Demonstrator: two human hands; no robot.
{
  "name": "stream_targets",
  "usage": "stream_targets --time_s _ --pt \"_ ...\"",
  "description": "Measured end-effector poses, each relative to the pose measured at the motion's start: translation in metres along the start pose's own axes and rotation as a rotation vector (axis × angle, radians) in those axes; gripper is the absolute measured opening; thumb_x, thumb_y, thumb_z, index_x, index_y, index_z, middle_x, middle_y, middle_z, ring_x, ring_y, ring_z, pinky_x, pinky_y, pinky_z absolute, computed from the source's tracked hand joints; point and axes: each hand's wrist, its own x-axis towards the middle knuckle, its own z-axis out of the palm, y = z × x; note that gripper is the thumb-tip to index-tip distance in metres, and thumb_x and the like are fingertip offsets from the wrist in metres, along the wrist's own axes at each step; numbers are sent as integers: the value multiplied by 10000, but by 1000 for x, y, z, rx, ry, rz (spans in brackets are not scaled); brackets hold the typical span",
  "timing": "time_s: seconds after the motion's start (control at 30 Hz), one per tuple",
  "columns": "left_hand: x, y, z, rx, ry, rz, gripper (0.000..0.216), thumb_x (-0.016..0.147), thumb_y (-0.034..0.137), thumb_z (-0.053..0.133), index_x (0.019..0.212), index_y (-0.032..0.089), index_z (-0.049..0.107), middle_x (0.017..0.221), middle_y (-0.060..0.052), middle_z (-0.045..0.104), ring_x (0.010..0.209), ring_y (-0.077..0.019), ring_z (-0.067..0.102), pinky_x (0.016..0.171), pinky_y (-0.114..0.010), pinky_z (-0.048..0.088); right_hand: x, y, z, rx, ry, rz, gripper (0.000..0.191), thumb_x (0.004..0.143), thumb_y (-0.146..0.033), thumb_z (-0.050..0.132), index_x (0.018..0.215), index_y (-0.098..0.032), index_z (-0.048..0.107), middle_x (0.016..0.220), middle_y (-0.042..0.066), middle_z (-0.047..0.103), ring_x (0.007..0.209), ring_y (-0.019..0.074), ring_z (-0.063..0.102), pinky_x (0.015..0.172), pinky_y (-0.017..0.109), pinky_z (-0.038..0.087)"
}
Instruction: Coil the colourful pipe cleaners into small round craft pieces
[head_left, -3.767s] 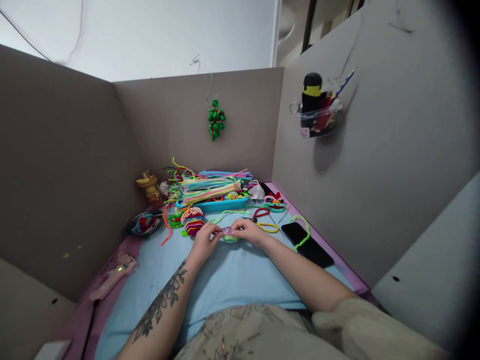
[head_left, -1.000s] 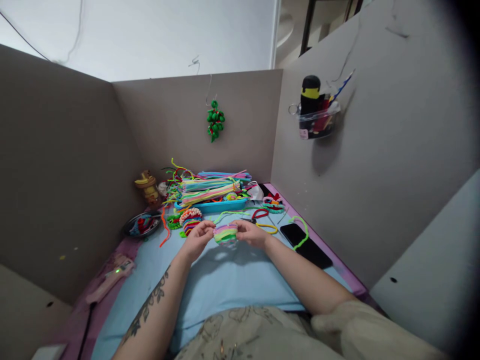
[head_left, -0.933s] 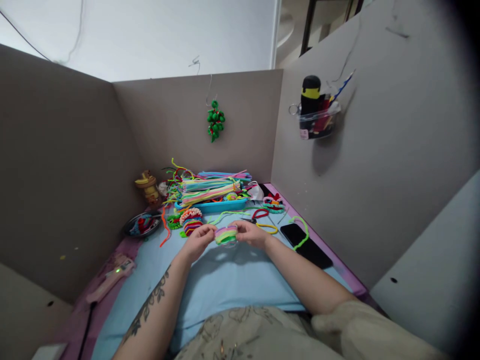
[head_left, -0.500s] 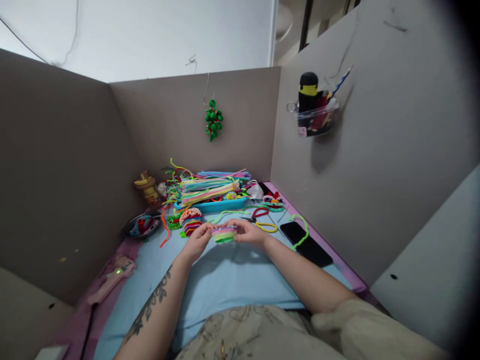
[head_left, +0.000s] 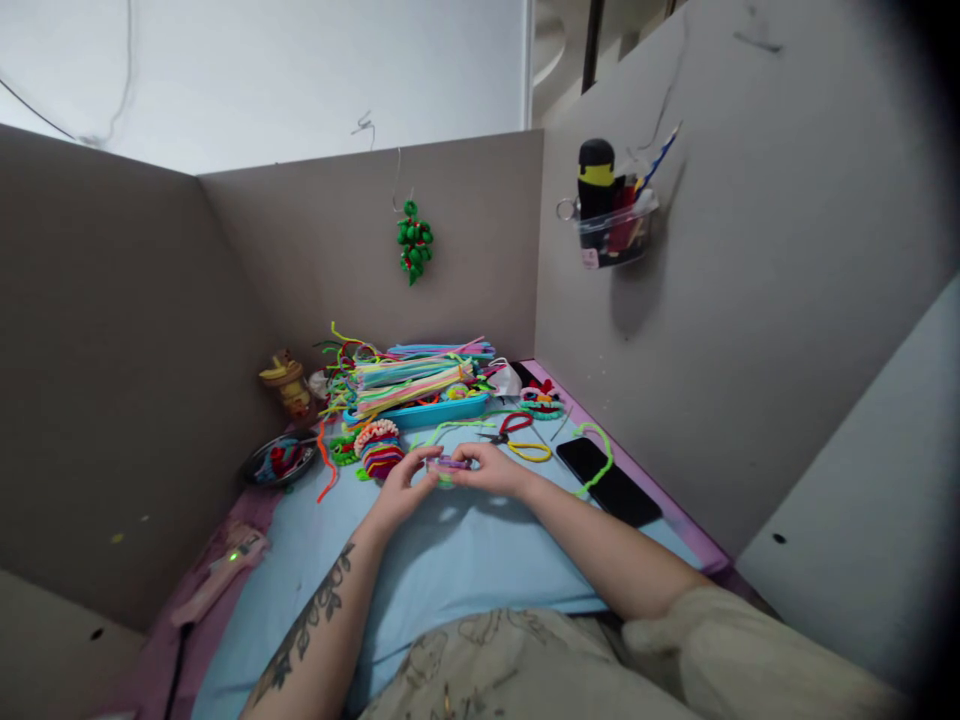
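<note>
Grey partition walls [head_left: 112,340], blue desk mat [head_left: 465,560]

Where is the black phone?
In the head view, the flat black phone lies on the right side of the light blue mat, right of the right hand, a bent green pipe cleaner across its far end.

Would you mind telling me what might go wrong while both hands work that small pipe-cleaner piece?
The pipe-cleaner piece is pinched only between the left hand and right hand, so it may slip or uncoil. The scissors lie just beyond the right hand; a forward reach might snag them.
</note>
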Motion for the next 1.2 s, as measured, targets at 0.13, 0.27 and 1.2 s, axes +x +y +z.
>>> stream_targets --time_s 0.13,0.27,1.2 --pt "0 -5 1 44 -39 -44 263 726 383 637 853 153 617 847 -47 627 805 -177 564 743 -280 436 0 2 3 -39 -1 -18 247 725 -356 651 861 -150 626 759 -6 587 697 121 515 674 244 417" --pt "1 -9 -4 -300 -18 -192 265 714 387 654 773 149 555 690 6 573 633 -119 532 619 -236 423 2 13 -1 64 78 -68 345 716 -288 665 1028 -175 571 1012 48 588 945 174 544 863 328 408" --pt "-3 -2 3 -622 -1 -304 633 707 314 694 1278 256 427 1307 -103 466 1078 -253 532 779 -302 495 4 4 2 -14 62 -184 120 733 -264 631 773 -161 586 935 41 606 910 173 562 851 315 413"
